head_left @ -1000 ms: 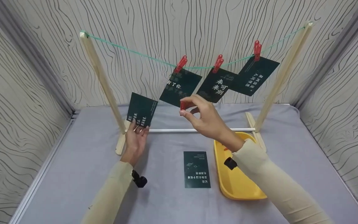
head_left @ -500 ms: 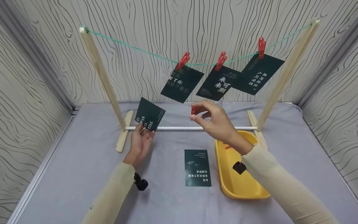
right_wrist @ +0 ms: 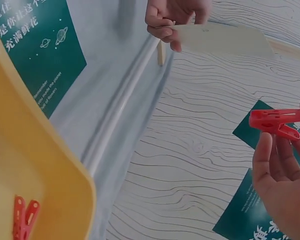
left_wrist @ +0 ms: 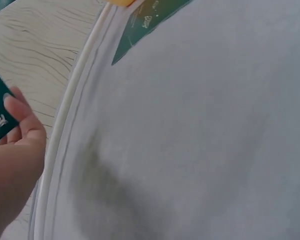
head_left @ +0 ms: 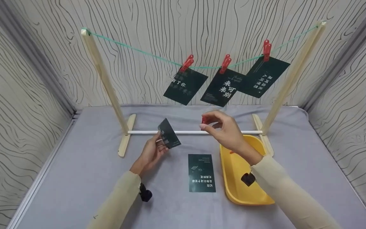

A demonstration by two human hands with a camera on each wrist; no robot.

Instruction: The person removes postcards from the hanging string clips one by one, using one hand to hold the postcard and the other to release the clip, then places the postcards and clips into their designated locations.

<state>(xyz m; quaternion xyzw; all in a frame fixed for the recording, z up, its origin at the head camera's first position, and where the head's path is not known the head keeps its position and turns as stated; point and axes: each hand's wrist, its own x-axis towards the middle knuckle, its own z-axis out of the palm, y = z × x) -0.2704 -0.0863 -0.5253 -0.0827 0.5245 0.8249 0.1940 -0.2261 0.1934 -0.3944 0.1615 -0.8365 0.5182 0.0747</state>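
Note:
My left hand (head_left: pixel 152 152) pinches a dark green card (head_left: pixel 169 134) by its lower left edge, tilted above the white crossbar. In the right wrist view the card's pale back (right_wrist: pixel 225 41) faces the camera. A red clothespin (right_wrist: pixel 276 121) is pinched between the thumb and fingers of my right hand (head_left: pixel 226 128), apart from the card. Above both hands, a green string (head_left: pixel 132 48) carries three dark cards, each under a red clothespin: a left card (head_left: pixel 186 86), a middle card (head_left: pixel 222 87) and a right card (head_left: pixel 264 76). Another green card (head_left: pixel 201 173) lies flat on the cloth.
Two wooden posts (head_left: pixel 102 76) hold the string, joined low down by a white crossbar (head_left: pixel 189 132). A yellow tray (head_left: pixel 230 190) sits under my right forearm, with a red clothespin (right_wrist: pixel 24 217) inside. Wood-grain panels surround the grey cloth (head_left: pixel 75 178).
My left hand has moved right and lower, and its card has turned to a steeper angle. My right hand, still pinching the clothespin, has shifted right and down, away from the string.

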